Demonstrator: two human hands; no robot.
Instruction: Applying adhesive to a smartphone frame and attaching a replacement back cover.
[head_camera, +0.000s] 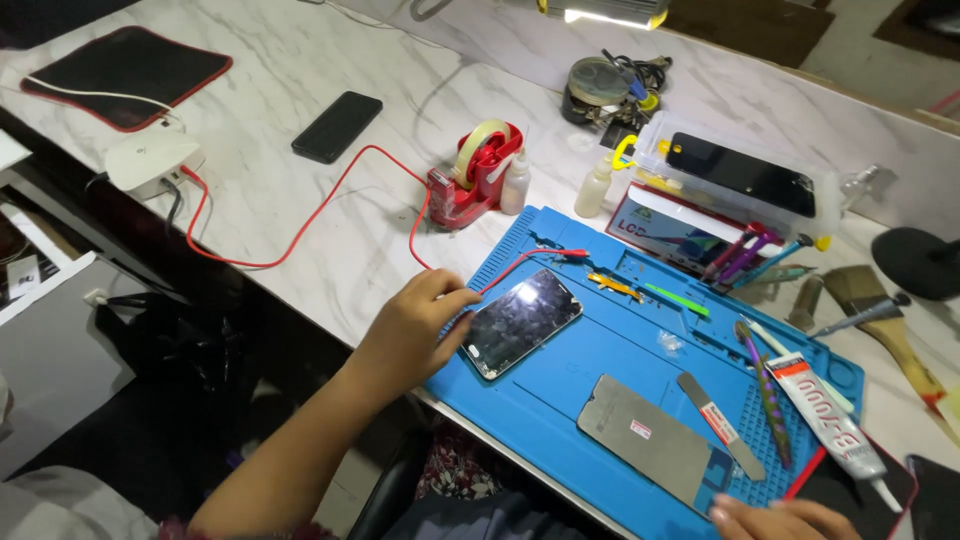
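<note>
- Left hand (415, 325): grip closed on the near-left end of a dark smartphone (522, 322), fingers curled over its edge.
- Smartphone lies screen-up, angled, on the left part of a blue work mat (590, 350) — glare on the glass.
- Right hand (775, 520): only the fingers show at the bottom edge, resting at the mat's near-right corner; cannot tell whether its grip is wide or narrow.
- Grey rectangular panel (655, 438) flat on the mat, just left of the right hand; a flat metal spatula (720, 425) beside it.
- Glue tube (830, 415) lies at the mat's right edge.
- Red wire (300, 225) runs across the marble tabletop (300, 120) to the mat's top, near the smartphone.
- Red tape dispenser (475, 175) behind the mat; second black phone (337, 126) well apart, far left.
</note>
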